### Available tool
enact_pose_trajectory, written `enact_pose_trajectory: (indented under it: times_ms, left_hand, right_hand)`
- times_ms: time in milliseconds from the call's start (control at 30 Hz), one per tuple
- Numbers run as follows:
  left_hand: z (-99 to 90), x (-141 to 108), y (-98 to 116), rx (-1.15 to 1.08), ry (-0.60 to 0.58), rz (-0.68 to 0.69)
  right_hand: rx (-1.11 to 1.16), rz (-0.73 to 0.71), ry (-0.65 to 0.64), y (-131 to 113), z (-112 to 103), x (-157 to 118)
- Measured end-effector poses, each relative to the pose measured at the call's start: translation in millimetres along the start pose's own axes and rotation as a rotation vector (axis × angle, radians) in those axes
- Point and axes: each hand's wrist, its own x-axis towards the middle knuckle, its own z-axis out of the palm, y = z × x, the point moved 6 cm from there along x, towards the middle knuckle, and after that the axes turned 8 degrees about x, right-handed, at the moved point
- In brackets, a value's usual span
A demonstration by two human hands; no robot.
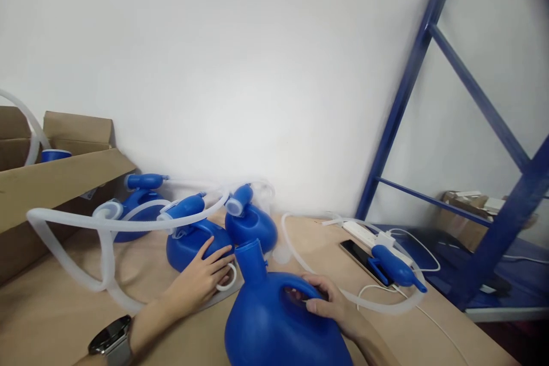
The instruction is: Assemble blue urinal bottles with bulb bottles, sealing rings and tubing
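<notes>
My left hand (206, 271), with a watch at the wrist, is beside a blue plastic jug (180, 254), its outer fingers spread in front of the jug. A white ring (233, 277) stands upright at the thumb and forefinger, apparently pinched there; the thumb is partly hidden. My right hand (328, 300) is wrapped round the handle of a larger-looking blue jug (274, 323) in front of me. That jug's neck is uncapped and leans left. Two more blue jugs (251, 229) (135, 211) stand behind, with blue spout pieces on top.
Clear hoses (103, 251) loop over the left of the table. An open cardboard box (64, 180) stands far left. At right lie a phone (358, 254), a power strip (360, 234) and a blue spout piece (394, 266) with its hose. A blue metal frame (403, 91) rises beyond.
</notes>
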Motion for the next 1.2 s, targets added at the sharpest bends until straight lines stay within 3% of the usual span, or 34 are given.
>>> enact_pose_trajectory:
  times_ms: [100,233,367,433,533,667,767,867,1000,1200]
  left_hand:
    - [-0.9,-4,-7,0.023,0.002,-0.021]
    - [-11.8,-40,-37,-0.065,0.009,-0.034]
    - [-14.8,-78,-63,-0.08,0.025,-0.016]
    - [-17.5,-83,-70,-0.077,0.055,-0.162]
    - [-33.9,-70,-66,-0.176,0.117,-0.53]
    - [-53.8,-14,-24,-0.564,-0.08,-0.61]
    - [-67.7,16,-5,-0.788,-0.127,-0.595]
    - [-68.8,23,-2,-0.919,-0.234,-0.544]
    - [-71.7,18,-11,-0.807,-0.395,-0.41]
    - [-94.8,31,-14,-0.639,-0.369,-0.193]
  right_hand:
    - [-0.065,-0.141,0.059,0,-5,-6]
    - [-0.338,-0.32,0.05,-13,-1,-12]
    - [-0.546,-0.211,0.105,-18,5,-10]
    - [-0.576,-0.126,0.148,-18,5,-8]
    - [-0.533,-0.045,0.18,-15,5,-5]
    - [-0.46,0.006,0.185,-10,0,-6]
    - [-0.448,0.017,0.167,-7,-3,-10]
    - [-0.431,0.0,0.17,-7,-5,-13]
    - [-0.43,-0.019,0.183,-6,-6,-14]
    - [-0.441,-0.023,0.184,-2,-10,-14]
